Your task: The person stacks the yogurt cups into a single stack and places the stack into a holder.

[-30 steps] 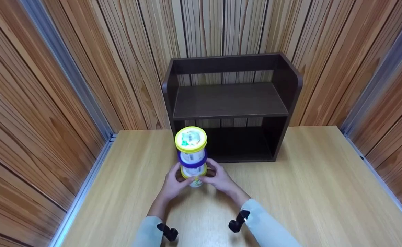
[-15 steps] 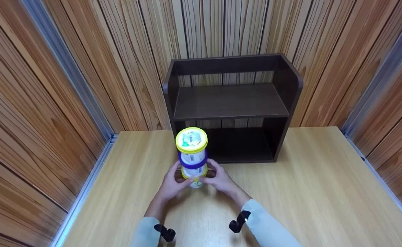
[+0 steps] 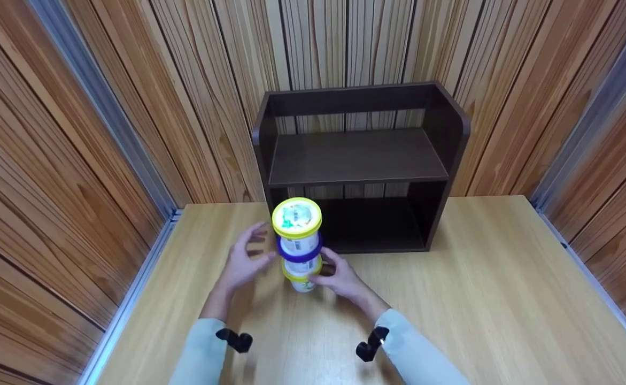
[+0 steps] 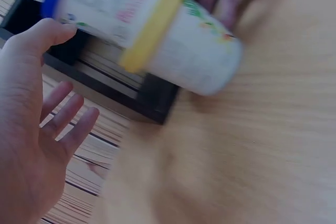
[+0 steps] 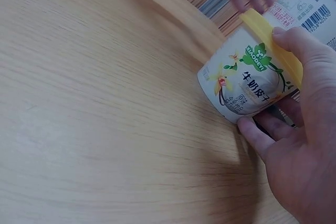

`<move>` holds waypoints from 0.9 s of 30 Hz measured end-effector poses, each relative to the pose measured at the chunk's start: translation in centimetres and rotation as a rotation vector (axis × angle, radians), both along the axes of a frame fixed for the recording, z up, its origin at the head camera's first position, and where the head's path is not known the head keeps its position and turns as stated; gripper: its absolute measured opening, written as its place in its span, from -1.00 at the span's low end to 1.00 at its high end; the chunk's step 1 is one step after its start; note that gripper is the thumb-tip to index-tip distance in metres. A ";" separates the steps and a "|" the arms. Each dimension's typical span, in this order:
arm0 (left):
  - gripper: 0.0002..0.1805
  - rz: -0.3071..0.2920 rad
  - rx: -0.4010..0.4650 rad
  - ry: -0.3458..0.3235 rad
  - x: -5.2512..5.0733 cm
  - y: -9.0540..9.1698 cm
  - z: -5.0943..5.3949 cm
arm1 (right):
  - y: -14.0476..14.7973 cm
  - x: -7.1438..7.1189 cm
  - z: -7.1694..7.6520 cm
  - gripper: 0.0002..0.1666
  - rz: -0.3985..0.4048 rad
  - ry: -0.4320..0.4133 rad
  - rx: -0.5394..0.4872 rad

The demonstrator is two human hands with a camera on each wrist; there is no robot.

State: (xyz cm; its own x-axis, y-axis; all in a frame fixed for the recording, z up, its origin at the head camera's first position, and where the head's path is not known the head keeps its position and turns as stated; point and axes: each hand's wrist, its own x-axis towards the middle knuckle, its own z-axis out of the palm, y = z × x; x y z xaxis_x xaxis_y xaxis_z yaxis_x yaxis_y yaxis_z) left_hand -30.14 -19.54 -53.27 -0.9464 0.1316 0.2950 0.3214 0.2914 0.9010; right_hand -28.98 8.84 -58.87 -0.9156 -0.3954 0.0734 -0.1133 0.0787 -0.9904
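Observation:
Three white tubs stand stacked upright on the table, just in front of the shelf. The top tub (image 3: 298,245) has a yellow lid, the middle tub (image 3: 300,267) a blue-purple lid, and the bottom tub (image 3: 303,286) a yellow lid. Flowers, a green logo and dark lettering mark the bottom tub in the right wrist view. My right hand (image 3: 345,279) holds that tub from the right, thumb at its lid rim and fingers curled round its side. To the left of the stack, my left hand (image 3: 240,262) hovers apart from it, fingers spread and holding nothing.
A dark brown two-tier shelf (image 3: 361,155) stands at the back of the wooden table (image 3: 494,283), directly behind the stack. Wood-grain panels (image 3: 206,107) enclose the back and both sides. Each sleeve carries a black wrist mount (image 3: 371,345).
My left hand has let go of the bottom tub and moved left and away from the stack, its fingers opening. The right hand and the tubs have stayed in place.

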 end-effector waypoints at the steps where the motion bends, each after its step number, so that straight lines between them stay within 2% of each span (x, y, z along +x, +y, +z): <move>1: -0.12 0.012 0.002 0.022 -0.2 -0.1 0.6 | 0.0 0.0 0.0 0.01 0.004 -0.001 -0.006; 7: -0.13 0.048 0.010 0.147 -1.4 -0.4 4.5 | 0.0 0.2 -0.3 0.03 0.012 -0.009 -0.025; 14: -0.10 0.068 0.014 0.224 -2.5 -0.5 8.6 | -0.2 0.2 -0.2 0.03 0.007 -0.006 -0.025; 20: -0.06 0.065 -0.001 0.261 -3.1 -0.1 10.9 | -0.3 0.2 -0.2 0.02 0.002 -0.001 -0.018; 27: 0.02 0.061 -0.015 0.281 -4.0 0.6 12.9 | -0.3 0.1 -0.3 0.01 -0.003 -0.004 -0.017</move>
State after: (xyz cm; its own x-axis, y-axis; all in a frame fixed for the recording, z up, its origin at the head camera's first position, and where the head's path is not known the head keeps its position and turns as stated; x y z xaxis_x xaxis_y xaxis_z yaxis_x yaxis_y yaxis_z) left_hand -34.13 -18.99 -40.34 -0.8341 0.0833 0.5452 0.5393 0.3304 0.7746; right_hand -28.84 8.58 -59.12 -0.9170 -0.3915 0.0763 -0.1090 0.0619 -0.9921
